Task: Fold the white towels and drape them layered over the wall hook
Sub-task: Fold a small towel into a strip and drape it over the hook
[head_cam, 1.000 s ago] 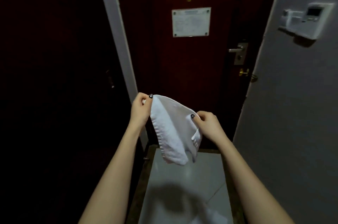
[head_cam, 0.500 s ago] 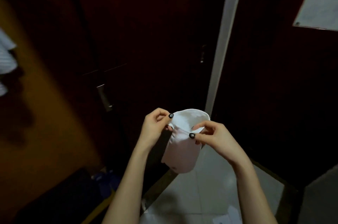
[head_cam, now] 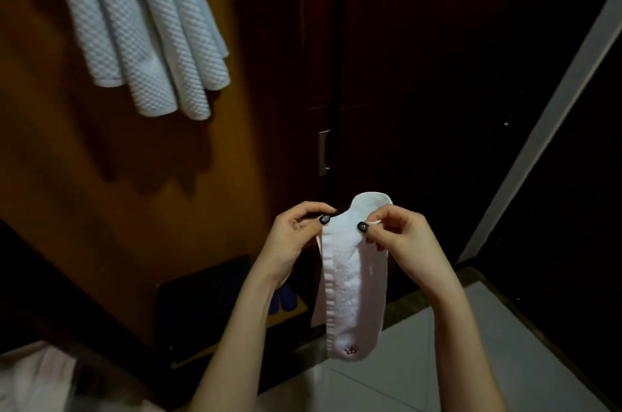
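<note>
A small white towel (head_cam: 353, 280), folded into a narrow strip, hangs in front of me with a small dark emblem near its lower end. My left hand (head_cam: 296, 240) pinches its upper left edge between thumb and fingers. My right hand (head_cam: 400, 240) pinches the upper right edge. The folded top curves up between the two hands. Several white waffle-textured towels (head_cam: 144, 27) hang layered on the orange wall at the upper left; the hook that bears them is out of view.
A dark wooden cabinet door with a metal handle (head_cam: 324, 152) stands behind my hands. A pale door frame (head_cam: 545, 128) slants at the right. Light floor tiles (head_cam: 471, 364) lie below, a dark mat (head_cam: 215, 304) sits by the wall, and white fabric (head_cam: 30, 378) fills the bottom left corner.
My view has swung left from the entrance door to the orange wall, bringing the hanging towels into sight. My hands have drawn closer together, narrowing the held towel into a slim strip.
</note>
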